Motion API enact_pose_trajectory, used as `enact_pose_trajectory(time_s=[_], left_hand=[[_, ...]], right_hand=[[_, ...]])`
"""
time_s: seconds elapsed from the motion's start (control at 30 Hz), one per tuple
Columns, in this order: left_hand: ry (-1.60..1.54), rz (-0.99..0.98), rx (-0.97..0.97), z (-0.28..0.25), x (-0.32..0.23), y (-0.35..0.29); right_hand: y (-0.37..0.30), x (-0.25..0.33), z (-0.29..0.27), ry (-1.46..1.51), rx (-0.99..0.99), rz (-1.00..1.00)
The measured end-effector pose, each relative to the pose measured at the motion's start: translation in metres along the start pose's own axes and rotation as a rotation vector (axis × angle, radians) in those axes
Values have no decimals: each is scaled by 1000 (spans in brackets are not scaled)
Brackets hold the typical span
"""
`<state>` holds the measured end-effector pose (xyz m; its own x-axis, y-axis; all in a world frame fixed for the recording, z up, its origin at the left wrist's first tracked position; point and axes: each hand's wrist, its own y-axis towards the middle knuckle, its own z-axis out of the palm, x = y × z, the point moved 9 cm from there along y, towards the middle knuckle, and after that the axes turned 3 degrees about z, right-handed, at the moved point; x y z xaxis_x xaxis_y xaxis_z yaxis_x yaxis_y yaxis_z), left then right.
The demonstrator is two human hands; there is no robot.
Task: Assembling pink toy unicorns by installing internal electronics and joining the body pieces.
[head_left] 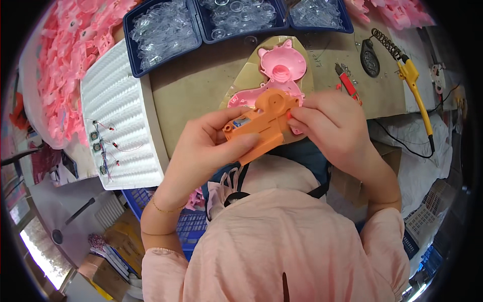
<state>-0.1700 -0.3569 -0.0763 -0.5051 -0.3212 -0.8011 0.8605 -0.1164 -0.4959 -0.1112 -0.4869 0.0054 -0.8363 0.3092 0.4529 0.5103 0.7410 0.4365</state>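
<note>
My left hand (204, 143) is closed round an orange plastic housing (269, 132), holding it tilted just over the near edge of the bench. Blue and metallic parts show inside its left end. At its right end, my right hand (338, 128) pinches a small red piece (289, 115) against the housing; the fingers hide most of that piece. Behind and partly under the housing lies a pink animal-shaped toy shell half (283, 61), hollow side up, in a tan holder (247, 75).
Blue trays (200, 46) of clear plastic parts line the back. Left stand a white ridged foam tray (123, 108) with small wired parts and a heap of pink shells (75, 45). A red cutter (348, 84) and a yellow soldering iron (415, 90) with coiled cord are right.
</note>
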Motion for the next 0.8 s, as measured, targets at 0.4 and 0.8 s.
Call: enact_pose_trajectory(time_s=[0.4, 0.8], left_hand=[[1008, 967, -482, 37, -39, -21], [807, 715, 121, 21, -43, -25]], right_hand=[[-42, -67, 53, 1131, -273, 1041], [-2, -14, 3, 496, 232, 211]])
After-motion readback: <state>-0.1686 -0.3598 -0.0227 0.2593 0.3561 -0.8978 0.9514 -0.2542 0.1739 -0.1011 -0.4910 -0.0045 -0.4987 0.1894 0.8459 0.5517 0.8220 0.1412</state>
